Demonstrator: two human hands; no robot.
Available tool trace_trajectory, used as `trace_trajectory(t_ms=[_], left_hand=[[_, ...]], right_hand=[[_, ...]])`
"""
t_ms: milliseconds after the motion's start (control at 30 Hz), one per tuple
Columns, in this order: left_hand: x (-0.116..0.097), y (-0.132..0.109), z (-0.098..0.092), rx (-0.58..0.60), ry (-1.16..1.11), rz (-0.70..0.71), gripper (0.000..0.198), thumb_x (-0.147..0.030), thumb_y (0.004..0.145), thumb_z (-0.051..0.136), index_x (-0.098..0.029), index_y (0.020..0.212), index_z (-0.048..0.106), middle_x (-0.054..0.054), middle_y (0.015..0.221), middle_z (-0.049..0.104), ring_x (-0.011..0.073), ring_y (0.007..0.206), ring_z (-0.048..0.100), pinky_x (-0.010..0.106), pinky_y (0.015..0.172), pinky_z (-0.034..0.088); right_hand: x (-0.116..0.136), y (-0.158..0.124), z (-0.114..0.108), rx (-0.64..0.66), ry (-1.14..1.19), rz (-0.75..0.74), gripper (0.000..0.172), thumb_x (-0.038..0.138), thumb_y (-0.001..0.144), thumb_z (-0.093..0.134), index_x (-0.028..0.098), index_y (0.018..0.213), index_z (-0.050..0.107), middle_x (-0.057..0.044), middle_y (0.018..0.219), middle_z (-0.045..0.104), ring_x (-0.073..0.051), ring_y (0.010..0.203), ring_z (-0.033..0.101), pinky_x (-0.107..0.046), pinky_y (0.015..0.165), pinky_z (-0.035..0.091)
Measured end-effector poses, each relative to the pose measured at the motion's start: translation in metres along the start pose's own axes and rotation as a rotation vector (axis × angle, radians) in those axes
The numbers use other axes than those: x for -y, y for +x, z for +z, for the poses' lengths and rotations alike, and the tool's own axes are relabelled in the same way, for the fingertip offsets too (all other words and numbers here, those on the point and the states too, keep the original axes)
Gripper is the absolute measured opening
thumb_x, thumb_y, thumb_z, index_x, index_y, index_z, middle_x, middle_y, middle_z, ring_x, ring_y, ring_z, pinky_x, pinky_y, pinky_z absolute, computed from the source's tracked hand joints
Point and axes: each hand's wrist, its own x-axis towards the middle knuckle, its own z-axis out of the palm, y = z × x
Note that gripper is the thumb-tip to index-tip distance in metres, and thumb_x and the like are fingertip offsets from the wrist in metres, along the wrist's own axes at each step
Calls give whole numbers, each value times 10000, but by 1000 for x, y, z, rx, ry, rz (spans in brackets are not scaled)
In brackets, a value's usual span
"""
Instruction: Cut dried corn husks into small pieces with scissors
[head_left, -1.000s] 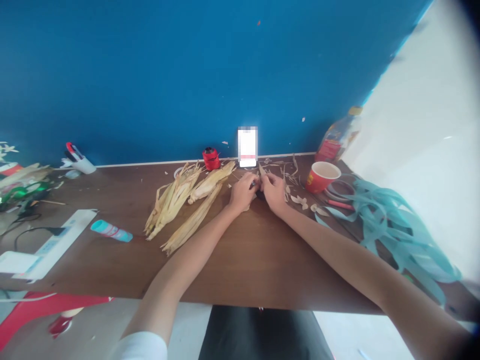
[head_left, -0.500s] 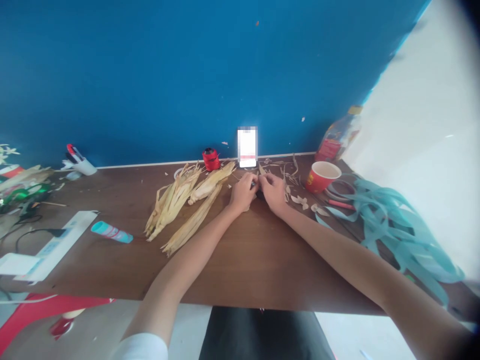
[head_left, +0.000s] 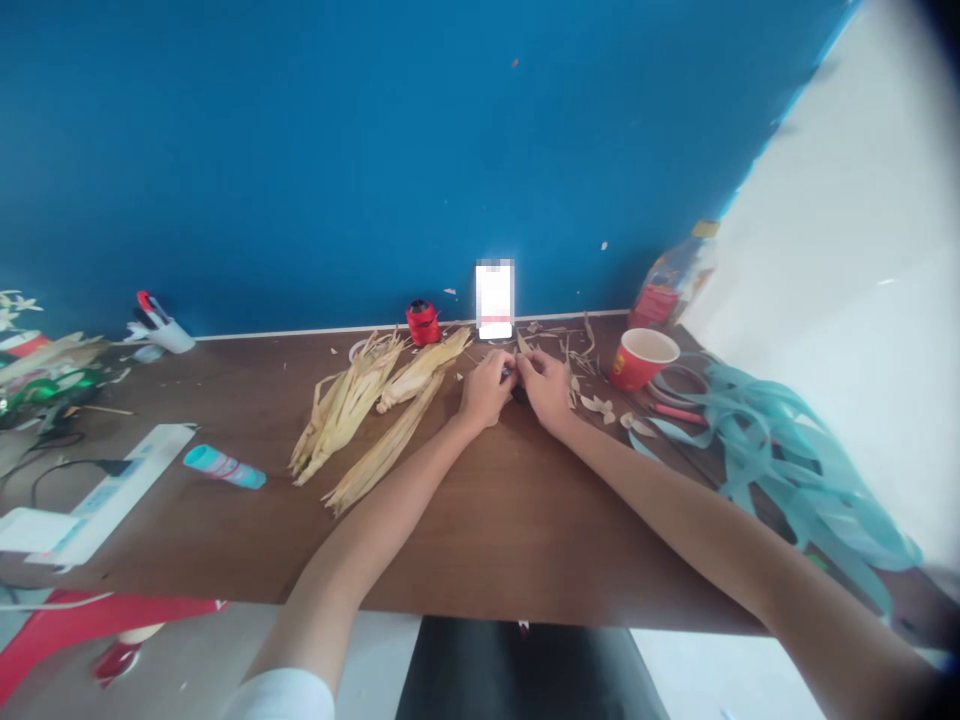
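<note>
Wooden table [head_left: 465, 560] before you: your left hand [head_left: 487, 390] and right hand [head_left: 545, 390] meet, fingers [head_left: 501, 368] closed on a small dark object [head_left: 518, 395], mostly hidden, with corn husks [head_left: 345, 405] left of your fingers.

Wall [head_left: 375, 150]: saturated blue, upper frame. Desk top [head_left: 480, 560]: brown, faint wood grain. Corn husks [head_left: 341, 410]: pale yellow, tan streaks, centre left. Thread spool [head_left: 422, 323]: red, just above them. Paper cup [head_left: 640, 358]: red, cream inside, right. Paper strips [head_left: 780, 460]: pale teal, right edge. Tube [head_left: 223, 467]: teal cap, pinkish body, left.
</note>
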Motion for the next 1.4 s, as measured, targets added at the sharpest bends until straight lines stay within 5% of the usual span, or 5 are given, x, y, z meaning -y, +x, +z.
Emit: trace_trajectory(t_ms=[467,1000,1400], left_hand=[[3,1,3,25,38,-66,97,-278,956,461,-215,957,535,47,993,643,170,858,597,280,717,417],[2,0,1,46,44,-42,120,-277,958,455,-208,966,554,40,1008,650,165,892,598,277,769,419],[-6,1,-1,197,235,-145,139,-218,959,380,-211,1047,487,81,1002,643,214,859,628,302,715,405]], right_hand=[[1,0,1,-50,3,15,244,341,819,491,197,632,550,18,586,544,-144,600,467,-275,631,386],[-6,2,3,33,73,-5,267,359,859,472,214,648,546,32,523,503,-152,551,486,-279,568,365],[-6,2,2,53,30,-26,293,346,855,448,217,594,483,25,543,511,-154,594,488,-283,613,364]])
